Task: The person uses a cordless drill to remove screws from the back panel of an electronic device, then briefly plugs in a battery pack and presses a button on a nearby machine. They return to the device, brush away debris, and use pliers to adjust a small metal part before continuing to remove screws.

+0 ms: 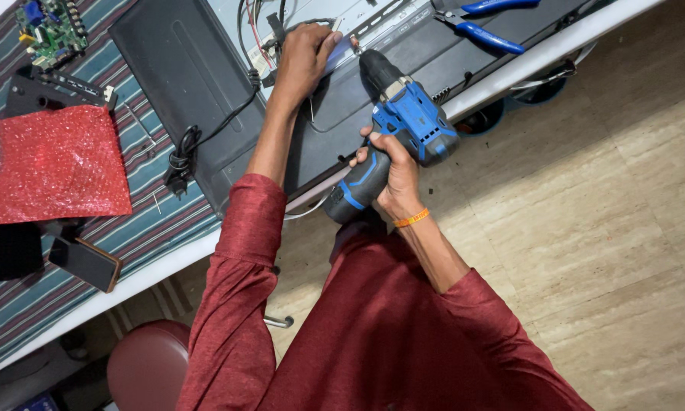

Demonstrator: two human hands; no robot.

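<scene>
Striped cloth (140, 228) covers the table; right hand (392, 175) grips drill (403, 125), left hand (304, 57) presses panel (335, 122)

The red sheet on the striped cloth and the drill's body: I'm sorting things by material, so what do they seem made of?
The red sheet looks like plastic bubble wrap: its surface is pebbled and glints. The drill, gripped in the right hand, seems moulded plastic, blue and black with a matte finish; the black grip areas may be rubber.

red bubble wrap (57, 164), green circuit board (49, 29), blue pliers (483, 23), phone (86, 262) on striped cloth (148, 221).
</scene>
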